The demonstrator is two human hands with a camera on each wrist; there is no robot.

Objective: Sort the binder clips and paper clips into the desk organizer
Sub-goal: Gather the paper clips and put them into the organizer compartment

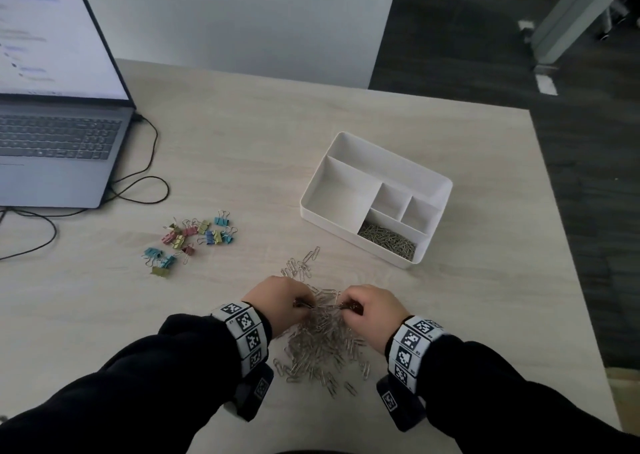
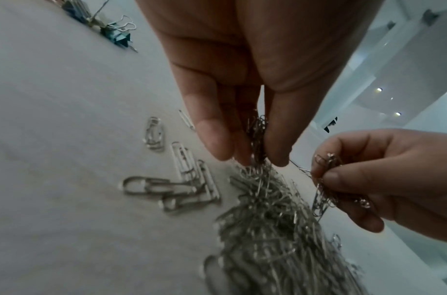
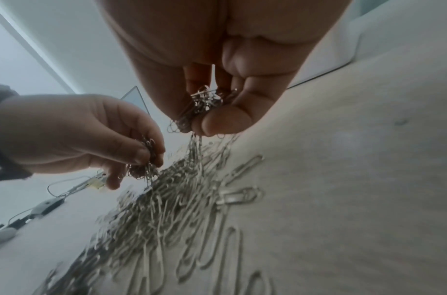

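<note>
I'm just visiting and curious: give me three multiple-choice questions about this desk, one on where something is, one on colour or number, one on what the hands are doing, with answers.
1. Where in the desk organizer are paper clips already lying?
A. the long back compartment
B. the near right compartment
C. the big left compartment

2. How do the binder clips on the table look?
A. all black
B. all silver
C. mixed colours

3. What are the two hands doing?
A. each pinches a bunch of paper clips
B. both lie flat on the table
C. one types on the laptop

Answers: 1 B, silver clips fill only that compartment. 2 C, blue, pink and yellow ones show. 3 A, the left hand and right hand both grip clips over the paper clip pile.
</note>
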